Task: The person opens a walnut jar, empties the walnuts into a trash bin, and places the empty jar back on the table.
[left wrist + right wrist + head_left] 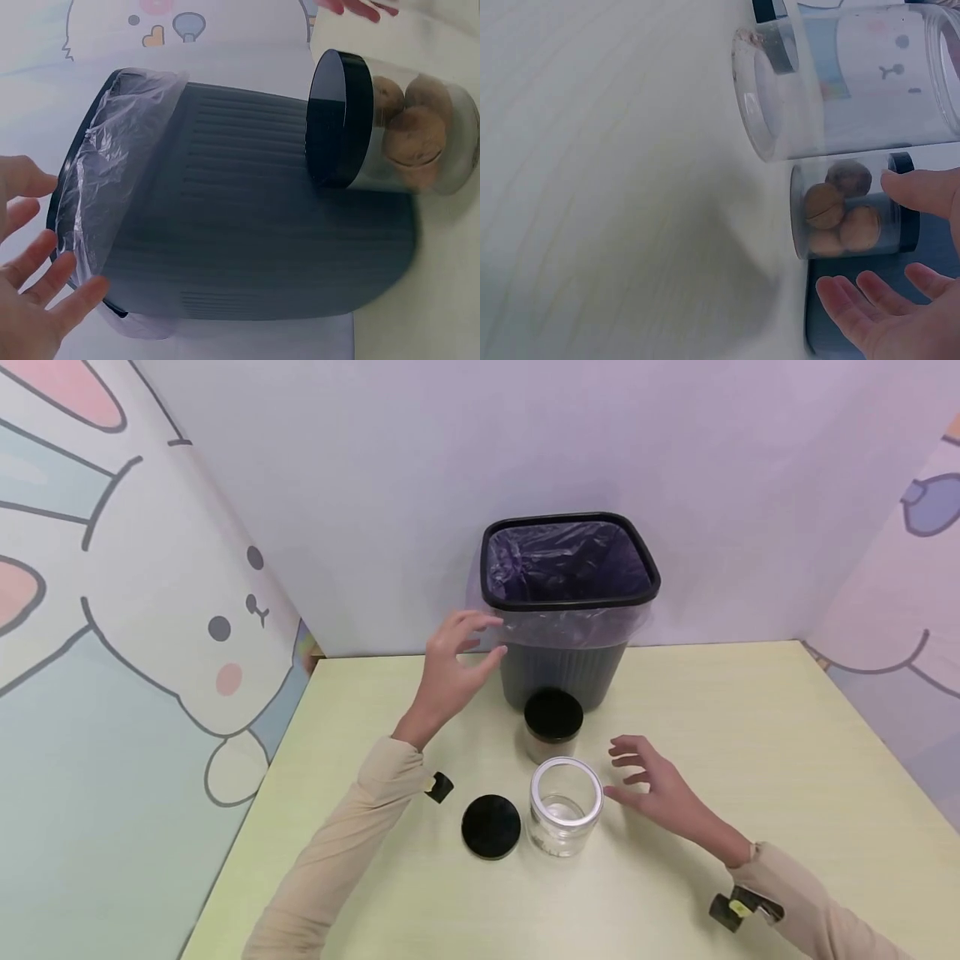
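Observation:
My left hand (pixel 452 664) hovers by the left front of a dark bin (pixel 562 668), its fingers spread and holding nothing. On the right, my right hand (pixel 660 785) is beside a clear open jar (pixel 561 842), with loosely bent fingers and nothing in them. The open jar has no walnuts in it. Just behind it, in front of the bin, stands a second jar with a black lid (pixel 553 714). Through its clear wall the right wrist view shows several walnuts (pixel 825 206). A loose black lid (pixel 491 827) lies flat to the left of the open jar.
The bin is lined with a translucent bag (pixel 570 625) folded over its black rim (pixel 573 605), and it stands at the table's back by a pale wall (pixel 360 510). Printed cartoon panels (pixel 172 585) flank the yellowish table (pixel 750 735).

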`<act>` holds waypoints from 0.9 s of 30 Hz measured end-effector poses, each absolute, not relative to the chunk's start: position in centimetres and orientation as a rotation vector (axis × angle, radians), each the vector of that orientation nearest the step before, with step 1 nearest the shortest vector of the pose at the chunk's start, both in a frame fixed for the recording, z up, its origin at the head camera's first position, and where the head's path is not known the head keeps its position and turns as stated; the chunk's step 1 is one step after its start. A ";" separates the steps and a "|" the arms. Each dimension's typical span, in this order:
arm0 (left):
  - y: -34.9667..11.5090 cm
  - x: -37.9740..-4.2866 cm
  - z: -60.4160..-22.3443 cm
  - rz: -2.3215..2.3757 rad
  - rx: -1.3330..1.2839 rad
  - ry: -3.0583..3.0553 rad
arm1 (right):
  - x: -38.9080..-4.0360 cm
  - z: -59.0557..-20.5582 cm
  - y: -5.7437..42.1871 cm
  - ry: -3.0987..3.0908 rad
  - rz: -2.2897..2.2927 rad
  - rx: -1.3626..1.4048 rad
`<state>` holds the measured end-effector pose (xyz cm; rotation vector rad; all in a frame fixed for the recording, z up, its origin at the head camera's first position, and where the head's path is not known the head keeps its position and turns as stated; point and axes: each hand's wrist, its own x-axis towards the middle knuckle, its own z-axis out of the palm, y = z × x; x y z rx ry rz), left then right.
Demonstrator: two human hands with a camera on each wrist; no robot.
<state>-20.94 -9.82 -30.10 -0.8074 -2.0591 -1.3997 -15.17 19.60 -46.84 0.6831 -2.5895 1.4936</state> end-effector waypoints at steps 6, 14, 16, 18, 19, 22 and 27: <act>-10.1 -20.4 -30.8 -1.459 -0.784 -2.079 | -16.6 -46.7 19.1 -2.568 1.516 0.658; -10.2 -19.8 -31.9 -1.502 -0.790 -2.112 | -18.0 -47.0 18.2 -2.569 1.558 0.641; -10.2 -19.7 -32.1 -1.512 -0.790 -2.116 | -18.3 -47.1 17.9 -2.569 1.555 0.650; -10.2 -19.7 -32.3 -1.522 -0.786 -2.124 | -18.7 -47.3 17.7 -2.564 1.551 0.660; -10.2 -19.7 -32.4 -1.529 -0.782 -2.128 | -18.8 -47.4 17.5 -2.562 1.547 0.663; -10.1 -19.7 -32.7 -1.559 -0.766 -2.146 | -19.4 -47.7 17.2 -2.546 1.531 0.669; -10.1 -19.7 -33.2 -1.597 -0.741 -2.211 | -20.1 -48.3 16.6 -2.529 1.564 0.652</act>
